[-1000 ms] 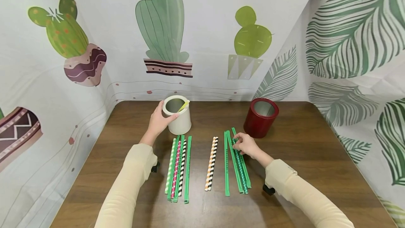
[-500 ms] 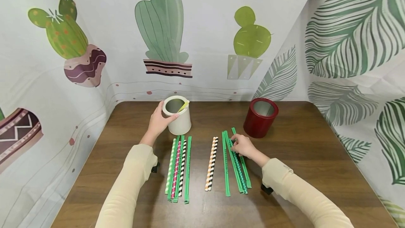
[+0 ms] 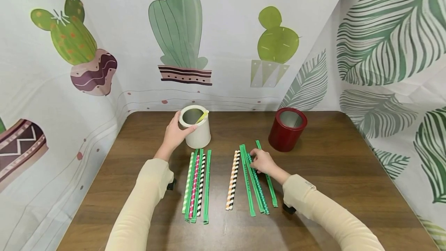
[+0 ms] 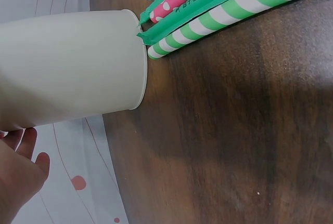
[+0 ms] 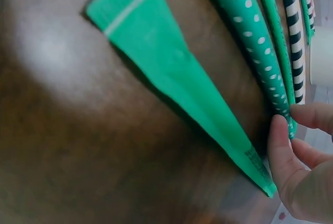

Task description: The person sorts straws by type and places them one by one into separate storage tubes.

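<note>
The teal dotted straw (image 5: 250,26) lies on the table (image 3: 306,212), its far end between the thumb and fingers of the right hand (image 3: 263,162), which are nearly together and pinch it. The rest extends from this hand toward the person. Just left are two green wrapped straws (image 3: 249,189); another wrapped straw (image 3: 272,193) passes under the hand. The left hand (image 3: 174,133), widely spread, grips the white can (image 3: 199,136) near its rim.
</note>
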{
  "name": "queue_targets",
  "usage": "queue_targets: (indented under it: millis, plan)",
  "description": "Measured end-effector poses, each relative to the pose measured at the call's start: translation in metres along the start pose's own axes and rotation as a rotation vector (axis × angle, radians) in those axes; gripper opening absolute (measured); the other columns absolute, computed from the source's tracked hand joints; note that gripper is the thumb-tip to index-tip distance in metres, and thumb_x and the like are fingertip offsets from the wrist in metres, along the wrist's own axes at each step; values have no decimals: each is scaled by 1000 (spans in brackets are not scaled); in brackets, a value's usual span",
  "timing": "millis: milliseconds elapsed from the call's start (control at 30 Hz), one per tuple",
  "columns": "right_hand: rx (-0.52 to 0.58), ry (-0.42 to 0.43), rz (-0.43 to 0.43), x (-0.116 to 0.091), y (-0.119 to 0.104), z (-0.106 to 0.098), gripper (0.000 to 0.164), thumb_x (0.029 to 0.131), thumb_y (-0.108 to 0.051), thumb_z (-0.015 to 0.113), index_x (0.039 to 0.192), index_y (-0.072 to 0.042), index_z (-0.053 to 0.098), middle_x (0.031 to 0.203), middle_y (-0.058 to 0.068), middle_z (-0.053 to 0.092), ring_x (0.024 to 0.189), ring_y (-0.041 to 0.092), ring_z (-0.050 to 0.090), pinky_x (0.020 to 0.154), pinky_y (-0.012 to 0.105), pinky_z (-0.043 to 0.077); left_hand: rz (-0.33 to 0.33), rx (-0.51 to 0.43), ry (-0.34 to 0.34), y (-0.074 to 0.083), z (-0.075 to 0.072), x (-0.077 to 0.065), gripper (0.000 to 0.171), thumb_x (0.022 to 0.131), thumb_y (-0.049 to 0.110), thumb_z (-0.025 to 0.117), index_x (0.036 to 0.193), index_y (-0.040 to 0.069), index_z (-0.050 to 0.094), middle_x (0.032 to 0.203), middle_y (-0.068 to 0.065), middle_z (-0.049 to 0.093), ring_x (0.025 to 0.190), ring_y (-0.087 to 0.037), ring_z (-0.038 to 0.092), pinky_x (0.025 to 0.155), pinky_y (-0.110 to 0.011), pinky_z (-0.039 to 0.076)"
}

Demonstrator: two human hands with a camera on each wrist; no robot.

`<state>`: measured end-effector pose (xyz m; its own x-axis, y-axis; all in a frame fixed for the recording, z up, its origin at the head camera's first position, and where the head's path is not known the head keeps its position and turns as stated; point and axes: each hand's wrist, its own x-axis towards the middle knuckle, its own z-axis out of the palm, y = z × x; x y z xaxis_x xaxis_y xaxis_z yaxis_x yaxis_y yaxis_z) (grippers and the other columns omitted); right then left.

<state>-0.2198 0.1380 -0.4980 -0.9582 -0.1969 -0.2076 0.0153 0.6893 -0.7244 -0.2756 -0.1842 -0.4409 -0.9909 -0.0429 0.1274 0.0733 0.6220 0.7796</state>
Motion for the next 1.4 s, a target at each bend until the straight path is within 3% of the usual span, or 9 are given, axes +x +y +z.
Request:
queue_targets:
  millis: [533, 700, 833, 933, 1167, 1400]
  plan:
    - [-29, 54, 23, -3, 3, 6, 37, 73, -1, 60, 109, 0, 54, 55, 6, 54, 37, 14, 47, 44, 25, 44, -2, 5, -6, 0, 0, 0, 91, 72, 49, 66, 141, 14, 18, 142, -14, 28, 128, -32, 30, 101, -50, 28]
    - [-75, 59, 34, 0, 0, 7, 38, 74, -5, 62, 111, -1, 53, 80, 13, 63, 38, 13, 48, 41, 26, 43, 11, 11, 2, -1, 0, 1, 89, 72, 49, 66, 140, 15, 21, 140, -13, 31, 126, -31, 34, 100, -49, 29]
    - [-80, 48, 39, 2, 0, 7, 38, 75, -6, 62, 111, -1, 53, 97, 18, 61, 40, 14, 49, 41, 25, 44, 15, 8, 4, -1, 0, 1, 90, 71, 49, 66, 140, 14, 21, 140, -14, 31, 127, -31, 33, 100, -50, 29]
    - [-32, 27, 53, 2, -1, 5, 38, 75, -5, 61, 112, 0, 53, 93, 16, 61, 41, 14, 49, 40, 25, 44, 16, 5, 5, -1, 0, 1, 91, 71, 50, 66, 140, 14, 21, 141, -14, 30, 127, -32, 32, 100, -51, 28]
    - [160, -30, 80, 6, -14, -10, 41, 77, -4, 57, 117, 2, 50, 57, 5, 48, 42, 13, 44, 45, 28, 49, 12, 9, 4, -1, -1, 1, 91, 70, 52, 66, 140, 15, 21, 141, -13, 31, 127, -32, 33, 100, -51, 29]
    - [356, -57, 39, 7, -45, -32, 43, 79, 0, 52, 121, 3, 43, 72, 6, 50, 54, 13, 46, 54, 34, 51, 2, 9, 7, -2, 0, 0, 91, 71, 50, 66, 140, 12, 21, 141, -13, 30, 128, -31, 32, 101, -50, 29]
